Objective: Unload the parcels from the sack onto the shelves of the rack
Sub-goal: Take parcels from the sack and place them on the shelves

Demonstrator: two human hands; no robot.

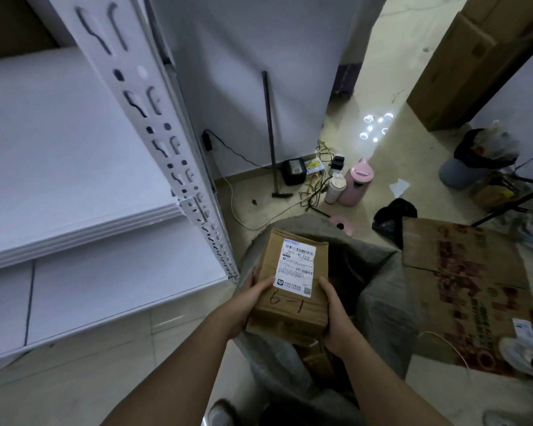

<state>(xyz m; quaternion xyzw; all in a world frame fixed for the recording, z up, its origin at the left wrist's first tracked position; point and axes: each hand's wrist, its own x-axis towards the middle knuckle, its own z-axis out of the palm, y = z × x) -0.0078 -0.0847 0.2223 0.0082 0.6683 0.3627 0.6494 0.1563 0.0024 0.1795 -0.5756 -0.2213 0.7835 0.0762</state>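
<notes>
The left hand [243, 305] and right hand [336, 315] grip a brown box [290, 287] over the sack [379, 290]. Next it goes left onto the rack [74, 167].

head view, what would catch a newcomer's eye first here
First is the brown parcel at centre, with a white shipping label and "6-1" handwritten on it, gripped by the left hand and the right hand above the open grey sack. To the left stands the white rack, its shelves bare where they show. Farther back on the floor, a pink jug stands by a tangle of cables.
</notes>
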